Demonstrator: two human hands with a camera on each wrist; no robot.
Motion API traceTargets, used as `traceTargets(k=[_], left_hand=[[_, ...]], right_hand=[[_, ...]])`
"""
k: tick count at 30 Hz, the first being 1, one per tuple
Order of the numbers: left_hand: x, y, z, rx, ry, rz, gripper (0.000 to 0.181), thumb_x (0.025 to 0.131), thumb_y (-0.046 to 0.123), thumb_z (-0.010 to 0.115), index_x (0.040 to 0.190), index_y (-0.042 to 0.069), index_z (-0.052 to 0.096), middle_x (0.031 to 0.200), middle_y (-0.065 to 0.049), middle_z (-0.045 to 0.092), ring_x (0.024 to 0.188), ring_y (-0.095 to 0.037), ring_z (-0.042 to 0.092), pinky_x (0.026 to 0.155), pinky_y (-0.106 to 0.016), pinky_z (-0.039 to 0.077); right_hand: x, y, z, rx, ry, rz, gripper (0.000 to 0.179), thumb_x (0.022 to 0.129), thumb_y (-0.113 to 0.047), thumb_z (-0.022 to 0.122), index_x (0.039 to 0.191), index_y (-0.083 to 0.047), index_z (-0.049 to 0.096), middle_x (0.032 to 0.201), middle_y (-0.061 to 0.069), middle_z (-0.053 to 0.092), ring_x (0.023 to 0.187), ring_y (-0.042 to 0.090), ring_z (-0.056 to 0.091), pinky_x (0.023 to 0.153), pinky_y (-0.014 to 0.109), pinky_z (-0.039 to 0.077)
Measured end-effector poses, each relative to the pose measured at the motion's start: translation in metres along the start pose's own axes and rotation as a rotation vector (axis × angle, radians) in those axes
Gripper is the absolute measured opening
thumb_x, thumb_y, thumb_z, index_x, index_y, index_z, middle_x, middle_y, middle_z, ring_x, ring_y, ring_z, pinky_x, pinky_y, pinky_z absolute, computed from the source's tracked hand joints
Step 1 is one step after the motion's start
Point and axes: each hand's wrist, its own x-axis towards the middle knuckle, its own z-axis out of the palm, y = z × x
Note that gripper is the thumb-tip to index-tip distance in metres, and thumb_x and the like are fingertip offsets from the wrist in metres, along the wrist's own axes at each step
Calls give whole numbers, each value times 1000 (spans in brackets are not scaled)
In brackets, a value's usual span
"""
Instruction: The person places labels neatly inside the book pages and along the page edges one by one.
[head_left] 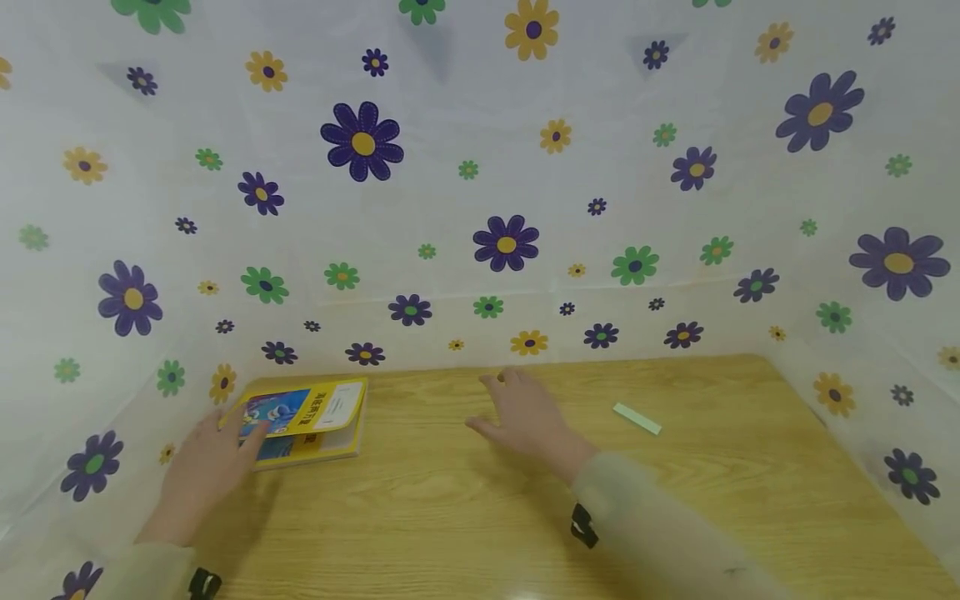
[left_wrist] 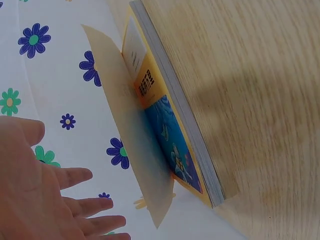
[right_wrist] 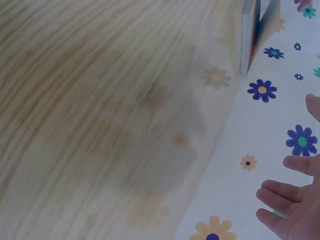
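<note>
A thick paperback book (head_left: 315, 450) with a yellow and blue undersea cover lies at the table's back left. A matching yellow sheet (head_left: 337, 408) is raised at an angle over its front; the left wrist view shows this sheet's plain inner side (left_wrist: 127, 120). Beside the book's left edge hovers my left hand (head_left: 206, 471), fingers extended and holding nothing, apart from the raised sheet in the left wrist view (left_wrist: 35, 195). My right hand (head_left: 525, 412) is held over the middle of the table with fingers spread, nothing in it.
A small pale green strip (head_left: 637, 419) lies on the wooden table (head_left: 420, 517), right of my right hand. A white flower-printed sheet (head_left: 442, 200) walls in the table at the back and both sides. Dark straps (head_left: 583, 527) hang at the sleeves.
</note>
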Motion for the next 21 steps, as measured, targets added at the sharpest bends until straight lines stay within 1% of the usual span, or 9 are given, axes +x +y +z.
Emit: traceTargets(k=[6,10,13,17,19,21], left_hand=[[7,-8,-2,-51,-44,-60,84,114,53,27,158,-18,24,151,-53,26,134,-73,33,105,-80,37],[10,-12,-4,-69,-74,-78,86,113,54,27,158,-20,23,149,-53,27,133,-74,33,105,-80,37],[11,-16,-5,-83,-94,-93,88,113,55,26,156,-21,23,147,-54,30,131,-73,36,104,-79,39],[12,-20,-4,-104,-117,-156,86,114,52,27,155,-23,23,143,-53,35,127,-70,43,103,-76,43],[13,-23,-4,-115,-124,-193,84,114,49,31,154,-24,23,141,-52,37,125,-68,45,103,-75,44],[14,-26,-3,-118,-125,-219,82,113,45,35,153,-25,24,141,-52,38,127,-68,45,104,-74,44]], right_hand=[[10,-22,7,33,1,-11,72,104,-61,58,155,-10,53,141,17,63,131,32,60,112,46,50],[18,-32,15,38,-2,-12,71,104,-62,57,154,-11,54,138,14,64,126,28,62,108,43,53],[22,-38,21,68,-15,-5,71,104,-62,58,153,-11,54,137,14,64,123,27,63,105,41,54],[23,-49,28,105,-29,-1,71,104,-61,58,153,-11,53,139,13,65,123,26,64,104,40,56],[23,-55,30,116,-34,-4,70,104,-60,58,153,-11,54,139,13,65,123,26,65,104,40,56],[23,-62,29,129,-37,-10,68,104,-60,58,153,-11,55,141,13,65,125,27,66,105,41,56]])
